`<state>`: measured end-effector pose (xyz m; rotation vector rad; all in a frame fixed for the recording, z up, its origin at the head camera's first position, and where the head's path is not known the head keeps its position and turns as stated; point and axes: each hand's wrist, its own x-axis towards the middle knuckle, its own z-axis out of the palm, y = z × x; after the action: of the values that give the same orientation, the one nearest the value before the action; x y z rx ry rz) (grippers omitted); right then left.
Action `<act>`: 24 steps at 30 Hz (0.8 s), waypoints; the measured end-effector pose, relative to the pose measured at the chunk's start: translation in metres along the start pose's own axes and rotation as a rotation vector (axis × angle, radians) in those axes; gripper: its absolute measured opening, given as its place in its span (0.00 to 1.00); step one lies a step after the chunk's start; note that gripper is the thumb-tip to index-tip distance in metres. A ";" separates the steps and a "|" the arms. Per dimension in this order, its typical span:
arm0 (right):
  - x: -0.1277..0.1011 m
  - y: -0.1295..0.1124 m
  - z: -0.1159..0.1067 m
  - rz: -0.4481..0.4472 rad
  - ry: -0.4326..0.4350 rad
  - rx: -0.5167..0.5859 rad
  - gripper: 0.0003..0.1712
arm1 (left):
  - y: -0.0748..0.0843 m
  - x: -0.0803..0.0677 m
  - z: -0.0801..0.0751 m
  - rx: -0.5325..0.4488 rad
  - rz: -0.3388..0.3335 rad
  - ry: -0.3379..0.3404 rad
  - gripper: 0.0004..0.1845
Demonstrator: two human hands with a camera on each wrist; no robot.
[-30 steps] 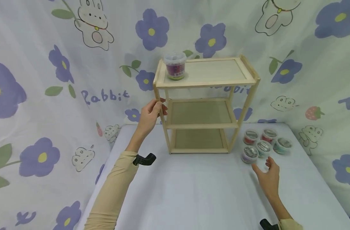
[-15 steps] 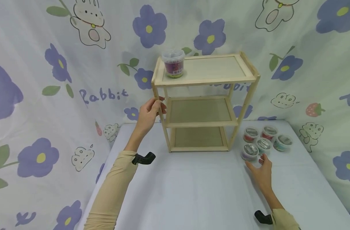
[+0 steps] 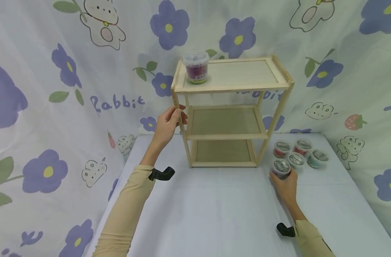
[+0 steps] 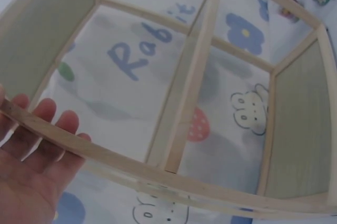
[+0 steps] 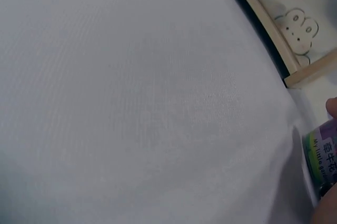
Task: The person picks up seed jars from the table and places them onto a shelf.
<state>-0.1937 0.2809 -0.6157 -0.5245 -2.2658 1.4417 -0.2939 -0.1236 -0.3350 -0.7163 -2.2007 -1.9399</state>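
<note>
A three-tier wooden shelf (image 3: 227, 136) stands upright on the table. My left hand (image 3: 166, 125) grips its left front post; in the left wrist view the fingers (image 4: 67, 123) curl over the wooden bar. At the table's right, my right hand (image 3: 286, 187) holds a small clear-lidded plastic tub (image 3: 281, 167), thumb on its left side and fingers on its right. The right wrist view shows this tub's purple-and-green label (image 5: 322, 153) at the right edge. A similar tub (image 3: 196, 69) with a purple label sits on the top tier's left end.
Behind the held tub stand several more lidded tubs, among them a red one (image 3: 281, 150) and a teal one (image 3: 317, 159). A white cloth covers the table (image 3: 214, 210). A curtain (image 3: 118, 78) printed with flowers and rabbits hangs close behind the shelf.
My right hand has moved left and forward to the front tub and closed its fingers around it. My left hand stays on the shelf post.
</note>
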 end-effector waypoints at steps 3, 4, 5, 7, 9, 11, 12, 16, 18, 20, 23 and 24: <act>0.001 -0.001 0.004 0.033 0.021 0.005 0.49 | 0.000 0.000 -0.001 0.000 -0.003 -0.002 0.16; 0.002 -0.001 0.005 0.042 0.029 0.009 0.49 | -0.001 0.000 -0.001 -0.002 -0.004 -0.004 0.16; 0.002 -0.001 0.006 0.052 0.034 0.016 0.49 | -0.001 0.000 -0.001 -0.004 -0.004 -0.007 0.16; 0.001 -0.002 0.008 0.073 0.040 0.023 0.49 | -0.001 0.000 -0.001 -0.006 -0.004 -0.010 0.16; 0.001 -0.003 0.009 0.088 0.040 0.035 0.49 | 0.000 0.001 -0.002 -0.009 -0.004 -0.009 0.16; 0.000 -0.002 0.009 0.091 0.042 0.044 0.49 | -0.001 0.001 -0.002 -0.012 -0.005 -0.006 0.15; 0.000 -0.002 0.009 0.087 0.043 0.047 0.49 | -0.001 0.001 -0.002 -0.012 -0.007 -0.004 0.15; -0.001 -0.002 0.008 0.069 0.040 0.064 0.48 | 0.000 0.000 -0.002 -0.012 -0.010 -0.006 0.15; -0.001 -0.002 0.006 0.067 0.040 0.077 0.48 | 0.001 0.001 -0.001 -0.011 -0.009 -0.016 0.15; 0.000 -0.001 0.004 0.069 0.030 0.096 0.47 | 0.001 0.002 0.000 -0.009 -0.007 -0.021 0.16; 0.002 0.001 0.003 0.076 0.008 0.115 0.47 | 0.000 0.002 0.000 -0.007 -0.004 -0.012 0.16; 0.002 0.002 0.002 0.079 0.002 0.118 0.48 | 0.000 0.002 0.000 -0.010 -0.003 -0.009 0.15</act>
<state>-0.1966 0.2811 -0.6178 -0.5837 -2.1639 1.6015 -0.2958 -0.1229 -0.3342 -0.7250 -2.1998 -1.9547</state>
